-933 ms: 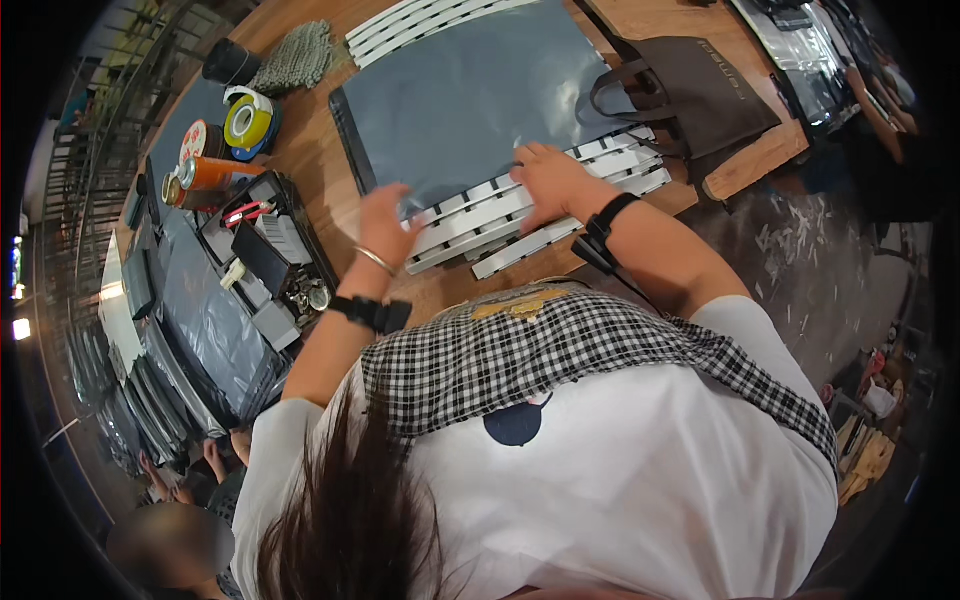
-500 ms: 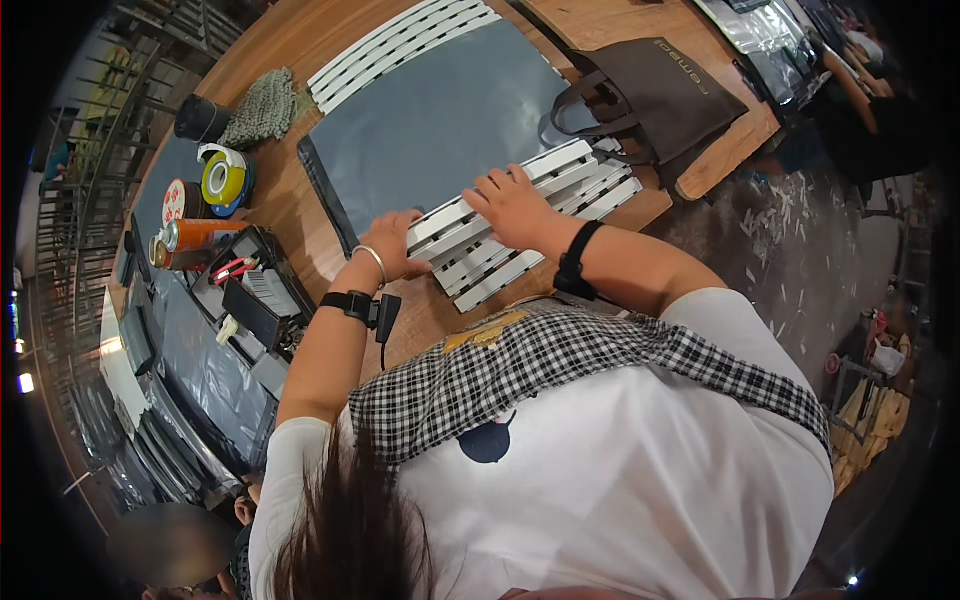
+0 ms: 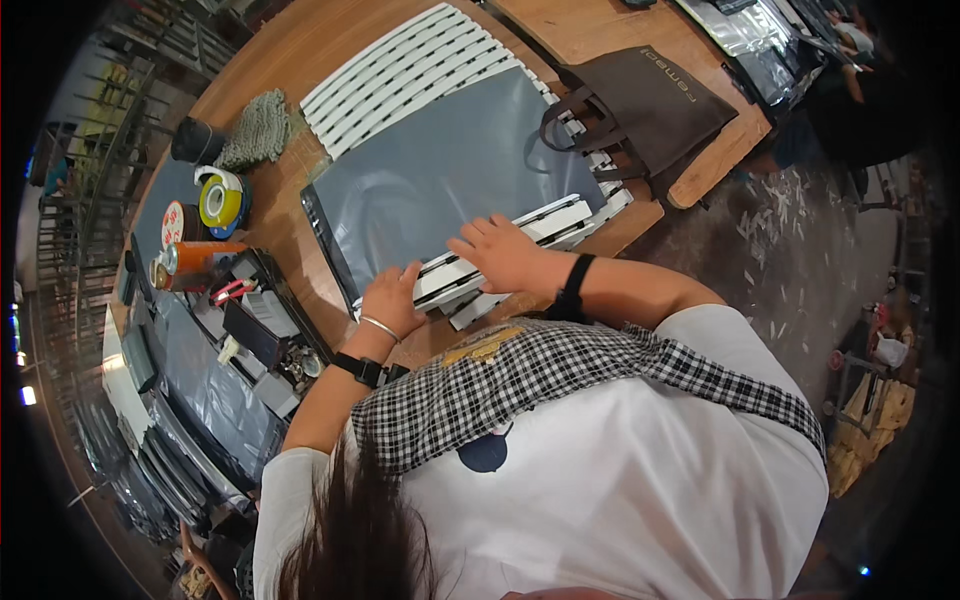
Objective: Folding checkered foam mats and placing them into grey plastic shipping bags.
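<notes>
A white slatted mat (image 3: 400,75) lies across the wooden table, with a dark grey plastic sheet (image 3: 420,165) flat on top of it. Its near end is turned up over the sheet's near edge. At the left end of that turned-up part, my left hand (image 3: 393,303) has its thumb and fingers closed round the slats. Further right, my right hand (image 3: 503,257) curls its fingers over the same slats; the undersides of both hands are hidden. A brown bag (image 3: 655,110) with handles rests on the sheet's right side.
Left of the mat are a black box of tools (image 3: 265,320), an orange can (image 3: 205,262), tape rolls (image 3: 220,203), a dark cup (image 3: 197,142) and a knitted cloth (image 3: 255,130). Plastic-wrapped sheets (image 3: 215,370) lie nearer me. Paper scraps (image 3: 770,240) litter the floor at right.
Both hands have come nearer to me, bringing the turned-up slats along. The grey sheet has shifted nearer too, and more slat rows show beyond its far edge.
</notes>
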Demonstrator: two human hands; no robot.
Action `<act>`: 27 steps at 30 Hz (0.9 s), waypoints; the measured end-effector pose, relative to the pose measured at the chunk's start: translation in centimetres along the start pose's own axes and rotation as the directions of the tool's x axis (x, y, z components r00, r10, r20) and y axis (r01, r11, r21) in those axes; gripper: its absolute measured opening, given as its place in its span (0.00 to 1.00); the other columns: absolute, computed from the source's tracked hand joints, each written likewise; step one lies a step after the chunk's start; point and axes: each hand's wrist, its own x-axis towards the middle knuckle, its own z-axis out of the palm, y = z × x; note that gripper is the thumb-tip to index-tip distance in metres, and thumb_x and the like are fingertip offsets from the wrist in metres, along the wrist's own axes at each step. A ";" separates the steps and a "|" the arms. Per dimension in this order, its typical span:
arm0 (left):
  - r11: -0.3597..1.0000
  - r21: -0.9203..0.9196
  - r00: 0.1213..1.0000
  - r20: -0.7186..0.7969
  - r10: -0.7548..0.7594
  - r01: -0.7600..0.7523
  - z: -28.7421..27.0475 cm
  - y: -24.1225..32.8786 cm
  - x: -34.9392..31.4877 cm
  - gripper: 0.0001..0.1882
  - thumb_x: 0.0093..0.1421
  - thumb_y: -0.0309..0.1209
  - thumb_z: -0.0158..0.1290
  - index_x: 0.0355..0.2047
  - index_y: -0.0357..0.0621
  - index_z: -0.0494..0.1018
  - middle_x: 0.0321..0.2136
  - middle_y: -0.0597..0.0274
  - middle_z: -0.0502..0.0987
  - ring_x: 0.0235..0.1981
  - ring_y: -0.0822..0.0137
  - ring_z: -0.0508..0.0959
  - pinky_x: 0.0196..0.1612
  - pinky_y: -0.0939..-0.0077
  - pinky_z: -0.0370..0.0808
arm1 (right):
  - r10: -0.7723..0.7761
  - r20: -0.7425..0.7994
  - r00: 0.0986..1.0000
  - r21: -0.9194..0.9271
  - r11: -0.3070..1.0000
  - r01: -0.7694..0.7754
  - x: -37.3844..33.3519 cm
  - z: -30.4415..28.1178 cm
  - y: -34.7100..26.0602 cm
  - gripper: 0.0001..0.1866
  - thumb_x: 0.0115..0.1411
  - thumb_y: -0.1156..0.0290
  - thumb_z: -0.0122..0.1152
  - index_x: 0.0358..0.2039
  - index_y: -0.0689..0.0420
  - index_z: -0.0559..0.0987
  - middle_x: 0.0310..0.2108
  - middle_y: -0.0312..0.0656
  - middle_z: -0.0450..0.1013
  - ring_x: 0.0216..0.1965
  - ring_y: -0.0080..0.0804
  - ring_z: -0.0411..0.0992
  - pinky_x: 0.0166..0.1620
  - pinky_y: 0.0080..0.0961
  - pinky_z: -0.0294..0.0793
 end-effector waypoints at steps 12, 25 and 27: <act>0.997 0.081 0.997 -0.082 0.013 -0.006 0.3 -1.3 4.3 0.54 0.36 0.39 0.74 0.65 0.48 0.63 0.52 0.47 0.71 0.52 0.44 0.72 0.57 0.54 0.71 | 0.078 0.142 0.987 0.016 0.997 -0.081 4.8 -2.1 3.2 0.40 0.44 0.50 0.78 0.56 0.55 0.75 0.51 0.47 0.71 0.57 0.45 0.67 0.60 0.45 0.65; 0.982 0.186 0.961 -0.273 0.041 0.011 -0.5 -2.6 5.6 0.50 0.36 0.36 0.75 0.62 0.47 0.64 0.47 0.51 0.73 0.50 0.47 0.74 0.56 0.59 0.74 | 0.102 0.020 0.995 0.054 0.993 -0.103 7.2 -2.8 6.2 0.29 0.43 0.56 0.77 0.45 0.55 0.80 0.44 0.48 0.76 0.50 0.50 0.74 0.53 0.42 0.76; 0.995 0.099 1.000 -0.023 -0.002 0.004 -0.1 -2.5 4.7 0.49 0.37 0.38 0.75 0.61 0.46 0.65 0.48 0.49 0.75 0.52 0.47 0.75 0.56 0.58 0.75 | 0.136 0.144 0.980 0.114 0.982 -0.153 5.6 -2.0 4.8 0.30 0.43 0.54 0.78 0.45 0.56 0.80 0.46 0.50 0.75 0.51 0.50 0.74 0.53 0.43 0.76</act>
